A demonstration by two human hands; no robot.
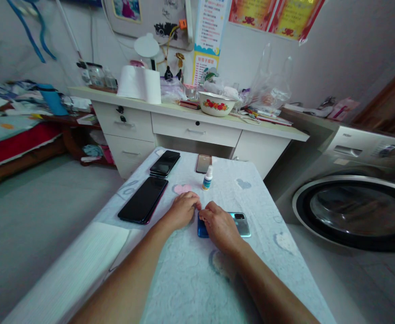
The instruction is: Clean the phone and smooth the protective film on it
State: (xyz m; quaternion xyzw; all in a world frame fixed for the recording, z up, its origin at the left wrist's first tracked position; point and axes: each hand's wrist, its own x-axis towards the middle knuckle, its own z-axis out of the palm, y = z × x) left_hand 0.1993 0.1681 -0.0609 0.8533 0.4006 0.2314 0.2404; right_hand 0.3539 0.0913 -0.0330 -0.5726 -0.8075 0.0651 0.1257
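A blue phone (244,225) lies back up on the cloth-covered table, its camera block at the right. My right hand (217,223) rests over its left part, fingers bent together at the upper left corner. Beside that corner is my left hand (184,209), fingers curled, their tips close to the right hand's; whether they hold anything is too small to tell. Behind the hands stands a small white spray bottle (207,178) with a blue label. A large dark phone (143,200) lies to the left, and stacked phones (165,163) lie beyond it.
Another phone or case (204,164) lies at the table's far edge. White paper or cloth (72,265) covers the near left side. A white desk (197,130) stands behind, a washing machine (359,193) at the right.
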